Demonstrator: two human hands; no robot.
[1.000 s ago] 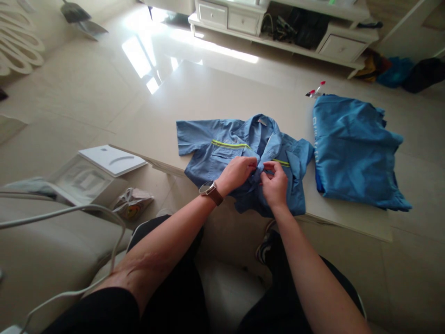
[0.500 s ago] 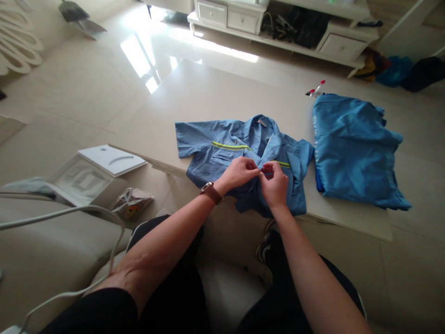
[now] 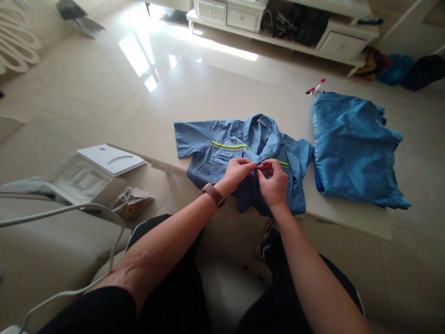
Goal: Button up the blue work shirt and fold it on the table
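A small blue short-sleeved shirt (image 3: 208, 144) with a yellow-green stripe lies face up on the low beige table (image 3: 208, 93), its hem hanging over the near edge. My left hand (image 3: 236, 172), a brown watch on its wrist, pinches the shirt's front opening from the left. My right hand (image 3: 273, 181) pinches the same opening from the right. The fingertips of both hands meet at the middle of the shirt front, just below the collar.
A folded blue garment (image 3: 351, 148) lies on the table to the right, with a red-tipped clip (image 3: 314, 88) behind it. A white box (image 3: 104, 162) and a small bag (image 3: 132, 202) sit on the floor at left. A white drawer unit (image 3: 278, 23) stands beyond.
Both hands have crept slightly up the shirt front and closed together. The shirt itself has barely shifted.
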